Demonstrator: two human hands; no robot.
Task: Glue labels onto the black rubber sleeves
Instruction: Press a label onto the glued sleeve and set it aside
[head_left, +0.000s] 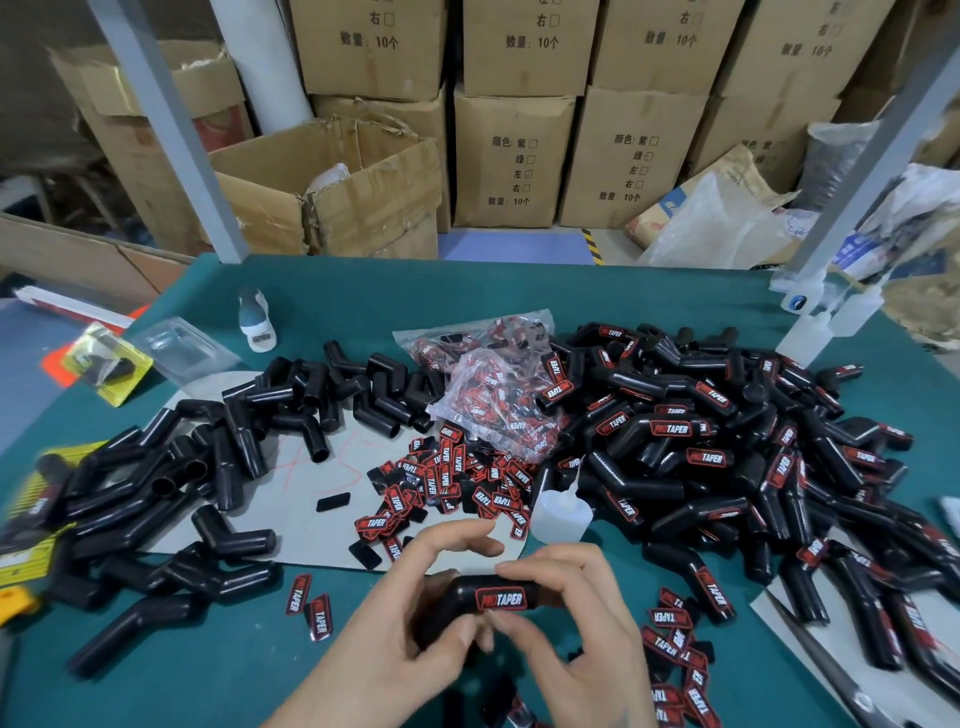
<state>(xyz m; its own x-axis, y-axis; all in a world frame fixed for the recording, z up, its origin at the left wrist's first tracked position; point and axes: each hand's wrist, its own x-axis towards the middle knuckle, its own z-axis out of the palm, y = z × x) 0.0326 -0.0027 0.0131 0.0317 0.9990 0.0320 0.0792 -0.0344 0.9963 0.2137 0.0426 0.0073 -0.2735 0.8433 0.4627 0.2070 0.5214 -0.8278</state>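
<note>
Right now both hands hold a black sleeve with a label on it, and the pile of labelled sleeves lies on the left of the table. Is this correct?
Not quite. The head view shows the labelled sleeves piled on the right of the table; the left pile is unlabelled. Both the left hand and right hand do hold a labelled sleeve.

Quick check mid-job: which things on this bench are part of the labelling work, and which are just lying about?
Part of the job:
held sleeve, in left hand and right hand
loose labels
glue bottle
bare sleeves
labelled sleeves
bag of labels

Lying about:
cardboard boxes
clear plastic tray
yellow packet
</note>
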